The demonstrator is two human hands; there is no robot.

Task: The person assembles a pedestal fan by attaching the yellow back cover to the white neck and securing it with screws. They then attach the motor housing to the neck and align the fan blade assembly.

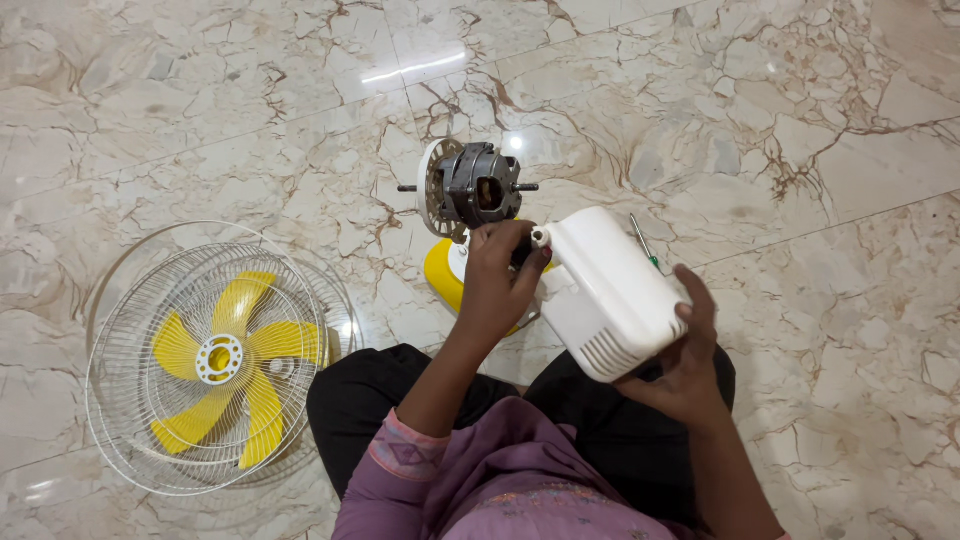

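White plastic fills the middle of the view: the motor cover (608, 292), a rounded housing with vent slots at its lower end, sits tilted just below centre; the right hand (688, 362) cups it from the five o'clock side, thumb and fingers clamped around the vented end; the left hand (494, 284) is at its nine o'clock, fingers curled closed on the cover's small knob end; directly at twelve o'clock from that hand stands the bare fan motor (474, 189), shaft sticking out both ways, on its yellow-and-white base (444, 274); a green-handled screwdriver (645, 245) lies on the marble floor (820, 120) just behind the cover; far out at nine o'clock rest the wire grilles (135, 400) with the yellow blade (235, 365) lying in them.
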